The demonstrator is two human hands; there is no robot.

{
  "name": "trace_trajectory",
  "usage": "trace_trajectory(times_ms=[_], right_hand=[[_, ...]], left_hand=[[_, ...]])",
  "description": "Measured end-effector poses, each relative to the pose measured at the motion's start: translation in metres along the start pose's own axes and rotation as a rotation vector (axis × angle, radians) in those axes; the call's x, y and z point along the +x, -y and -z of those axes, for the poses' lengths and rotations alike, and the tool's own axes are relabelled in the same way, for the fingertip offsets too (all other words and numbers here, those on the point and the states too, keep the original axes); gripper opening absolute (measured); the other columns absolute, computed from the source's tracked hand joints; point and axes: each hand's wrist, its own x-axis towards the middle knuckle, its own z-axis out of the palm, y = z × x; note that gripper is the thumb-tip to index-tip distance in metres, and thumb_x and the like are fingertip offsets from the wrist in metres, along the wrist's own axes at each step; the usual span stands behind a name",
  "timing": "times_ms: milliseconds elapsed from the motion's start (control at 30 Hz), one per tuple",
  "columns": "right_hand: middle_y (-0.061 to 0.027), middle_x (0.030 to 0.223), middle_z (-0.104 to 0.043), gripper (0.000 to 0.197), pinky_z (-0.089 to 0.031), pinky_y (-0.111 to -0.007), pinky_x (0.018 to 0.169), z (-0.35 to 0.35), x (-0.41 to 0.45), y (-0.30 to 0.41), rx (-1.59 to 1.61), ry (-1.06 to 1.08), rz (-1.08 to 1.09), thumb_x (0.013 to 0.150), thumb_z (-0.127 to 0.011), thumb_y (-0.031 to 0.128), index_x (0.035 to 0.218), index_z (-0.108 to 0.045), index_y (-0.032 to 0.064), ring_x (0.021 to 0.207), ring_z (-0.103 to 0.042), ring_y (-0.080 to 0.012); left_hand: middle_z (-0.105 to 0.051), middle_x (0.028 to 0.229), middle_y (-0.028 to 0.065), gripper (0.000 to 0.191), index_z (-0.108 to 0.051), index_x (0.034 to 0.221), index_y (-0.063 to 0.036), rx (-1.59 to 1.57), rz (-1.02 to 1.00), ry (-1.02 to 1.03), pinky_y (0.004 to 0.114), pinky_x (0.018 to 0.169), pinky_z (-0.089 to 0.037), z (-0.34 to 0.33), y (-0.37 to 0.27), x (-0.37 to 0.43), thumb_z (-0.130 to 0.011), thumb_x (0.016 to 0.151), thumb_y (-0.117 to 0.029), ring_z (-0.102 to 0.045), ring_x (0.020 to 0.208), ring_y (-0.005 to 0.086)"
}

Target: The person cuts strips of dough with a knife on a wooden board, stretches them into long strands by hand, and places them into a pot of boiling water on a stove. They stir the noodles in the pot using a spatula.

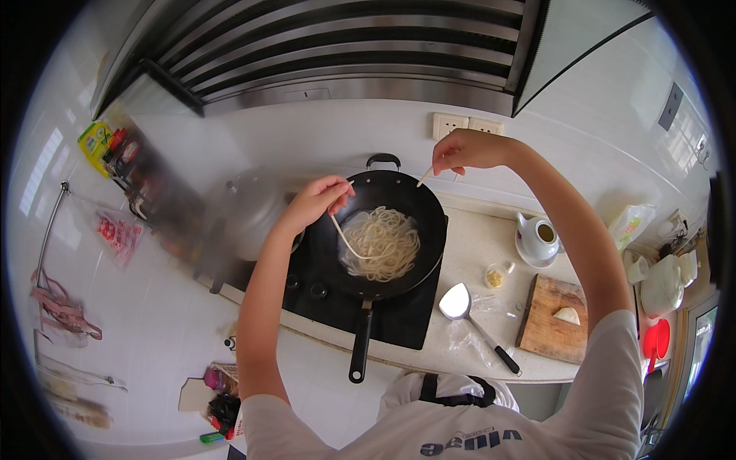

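Thick pale noodles (384,241) lie in steaming liquid in a black wok (428,230) on the black cooktop (402,328). My left hand (325,198) is above the wok's left side and pinches a noodle strand (339,230), which hangs down onto the others. Above the wok's upper right rim, my right hand (471,152) grips a short pale strip of dough (424,176) between its fingertips. The wok's long handle (360,345) points towards me.
Right of the cooktop are a spatula (456,301), plastic wrap, a small bowl of chopped pale bits (495,276), a white teapot (537,233) and a wooden cutting board (555,316) with a dough piece (567,315). A steam-blurred lidded pot (253,213) stands left. The range hood hangs overhead.
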Motion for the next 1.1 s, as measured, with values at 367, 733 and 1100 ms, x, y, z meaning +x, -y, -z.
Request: trace_trajectory(times_ms=[367,733,1100], right_hand=[[0.0018,0.066,-0.052,0.021,-0.038,-0.022,0.061,-0.019,0.011,0.010,0.158,0.020,0.137,0.085,-0.056,0.026,0.087,-0.064,0.0062,0.062,-0.047,-0.0062],[0.0010,0.062,-0.055,0.023,-0.037,-0.023,0.061,-0.049,-0.070,-0.025,0.247,-0.126,0.039,0.083,-0.057,0.027,0.082,-0.065,0.0052,0.062,-0.049,-0.0079],[0.0022,0.063,-0.054,0.024,-0.036,-0.023,0.052,-0.125,-0.256,-0.122,0.687,-0.438,-0.280,0.089,-0.056,0.024,0.077,-0.064,0.0040,0.058,-0.043,-0.0049]], left_hand=[[-0.056,0.115,0.0093,0.043,-0.045,0.121,-0.0021,-0.128,-0.175,-0.113,0.031,0.092,-0.040,-0.043,-0.004,0.020,-0.058,0.086,-0.023,-0.051,0.108,0.0160],[-0.056,0.064,0.0010,0.018,-0.062,0.089,0.0008,0.038,-0.028,0.315,0.019,0.054,-0.040,-0.094,-0.054,0.021,-0.053,0.089,-0.016,-0.050,0.058,0.0062],[-0.057,0.069,-0.0004,0.014,-0.060,0.086,-0.0007,0.125,0.061,0.511,0.020,0.059,-0.042,-0.218,-0.049,0.064,-0.053,0.088,-0.013,-0.051,0.064,0.0060]])
